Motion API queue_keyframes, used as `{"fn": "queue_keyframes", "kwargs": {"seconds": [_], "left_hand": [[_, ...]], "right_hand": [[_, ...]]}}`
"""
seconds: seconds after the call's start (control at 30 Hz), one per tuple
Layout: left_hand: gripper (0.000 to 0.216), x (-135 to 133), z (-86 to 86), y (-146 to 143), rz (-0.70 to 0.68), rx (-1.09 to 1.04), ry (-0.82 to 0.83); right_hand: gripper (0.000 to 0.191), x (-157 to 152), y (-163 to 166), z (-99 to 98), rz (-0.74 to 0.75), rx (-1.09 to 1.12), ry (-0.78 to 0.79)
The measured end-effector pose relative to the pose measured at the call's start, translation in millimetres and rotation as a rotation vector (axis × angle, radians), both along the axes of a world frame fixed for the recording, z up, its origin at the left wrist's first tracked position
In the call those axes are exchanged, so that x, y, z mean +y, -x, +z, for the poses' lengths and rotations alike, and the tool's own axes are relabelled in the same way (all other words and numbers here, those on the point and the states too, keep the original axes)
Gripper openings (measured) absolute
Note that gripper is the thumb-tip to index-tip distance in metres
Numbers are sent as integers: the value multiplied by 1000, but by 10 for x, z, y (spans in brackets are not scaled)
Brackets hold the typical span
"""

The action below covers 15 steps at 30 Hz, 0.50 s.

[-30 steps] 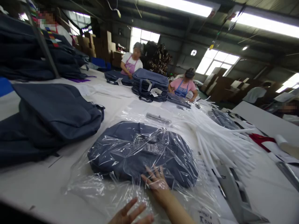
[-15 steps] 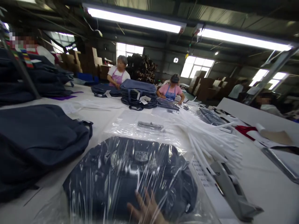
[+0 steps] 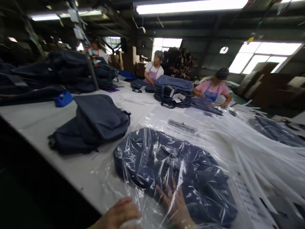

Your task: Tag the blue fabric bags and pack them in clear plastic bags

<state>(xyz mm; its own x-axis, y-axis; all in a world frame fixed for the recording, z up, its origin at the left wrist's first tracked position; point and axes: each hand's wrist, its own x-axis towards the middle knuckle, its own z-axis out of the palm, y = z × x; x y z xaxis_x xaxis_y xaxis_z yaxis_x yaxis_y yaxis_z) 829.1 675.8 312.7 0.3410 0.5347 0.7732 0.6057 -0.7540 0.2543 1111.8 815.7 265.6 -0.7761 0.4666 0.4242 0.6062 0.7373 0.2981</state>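
A dark navy bag (image 3: 202, 178) lies in front of me inside a clear plastic bag (image 3: 114, 181), whose loose film spreads at the near left. My right hand (image 3: 175, 203) rests on the navy bag with fingers spread. Streaks of film cross this hand, so it seems to be under the plastic. At the bottom edge, my left hand (image 3: 121, 214) has its fingers curled at the near edge of the film, seemingly gripping it. Left of the wrapped bag, a navy backpack (image 3: 95, 121) lies unwrapped on the white table (image 3: 35, 124).
Stacked navy bags (image 3: 173, 90) stand at the back, with two co-workers behind the table. White strips (image 3: 238, 136) spread at the right. A clear hanger-like piece (image 3: 182, 125) lies past the wrapped bag. Bags are heaped at the far left near a blue object (image 3: 63, 99).
The view has swung left. My left hand has come into view at the film's near edge. The wrapped bag now lies turned at an angle, with my right hand still on it.
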Motion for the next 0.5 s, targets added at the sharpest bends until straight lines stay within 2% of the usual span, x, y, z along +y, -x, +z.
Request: {"fn": "queue_keyframes", "kwargs": {"seconds": [0.03, 0.1, 0.13, 0.17, 0.2, 0.27, 0.37, 0.43, 0.5], "left_hand": [[22, -41, 107, 186, 192, -97, -10], [46, -73, 263, 592, 615, -304, 74], [60, -65, 294, 787, 780, -409, 152], [72, -47, 290, 958, 878, -515, 246], [82, -19, 256, 1097, 921, -618, 358], [90, 53, 136, 1254, 885, -820, 610], [81, 187, -32, 1259, 775, -1103, 918], [77, 265, -62, 1231, 733, -1159, 990], [71, 290, -12, 1253, 730, -1098, 992]], "right_hand": [[75, 20, -15, -51, -5, -17, 38], [81, 59, -32, -117, -24, -50, 119], [84, 71, -34, -130, -35, -60, 151], [86, 77, -30, -131, -49, -66, 169], [88, 76, -22, -124, -63, -66, 172], [92, 57, 4, -98, -91, -40, 148], [92, 19, 41, -85, -107, 7, 109], [90, 10, 48, -109, -116, 22, 110], [89, 28, 40, -156, -130, 23, 127]]}}
